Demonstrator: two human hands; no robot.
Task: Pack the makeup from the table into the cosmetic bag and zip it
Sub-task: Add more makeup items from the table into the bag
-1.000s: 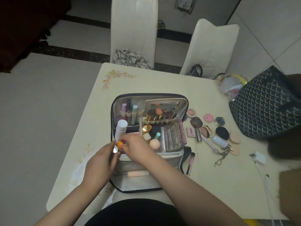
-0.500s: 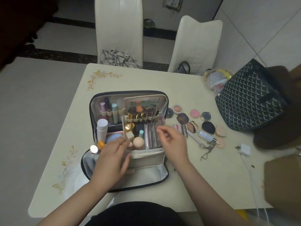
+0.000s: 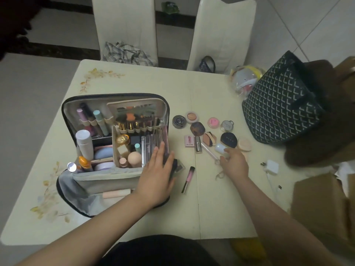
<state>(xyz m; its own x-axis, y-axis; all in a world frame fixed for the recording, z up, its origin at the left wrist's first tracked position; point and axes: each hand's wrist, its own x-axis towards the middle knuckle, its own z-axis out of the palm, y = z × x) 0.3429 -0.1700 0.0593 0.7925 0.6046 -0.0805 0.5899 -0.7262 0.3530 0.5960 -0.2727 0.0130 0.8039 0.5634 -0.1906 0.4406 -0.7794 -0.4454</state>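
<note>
Both hands (image 3: 156, 169) (image 3: 233, 164) beside open cosmetic bag (image 3: 96, 180)

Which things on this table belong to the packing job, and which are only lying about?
For the job:
- open grey cosmetic bag
- round black compact
- pink round pot
- pink-capped lip gloss tube
- small white bottle under the right hand

Lying about:
- dark patterned tote bag
- white charger plug

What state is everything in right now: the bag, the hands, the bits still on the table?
Cosmetic bag: unzipped, lid up, nearly full.
Left hand: fingers straight, resting on the bag's right end.
Right hand: fingers curled at a small white bottle; grip unclear.
White bottle: lying on the table.
Lip gloss: capped, lying beside the bag.
Black compact: closed, on the table.
Patterned tote: upright.
</note>
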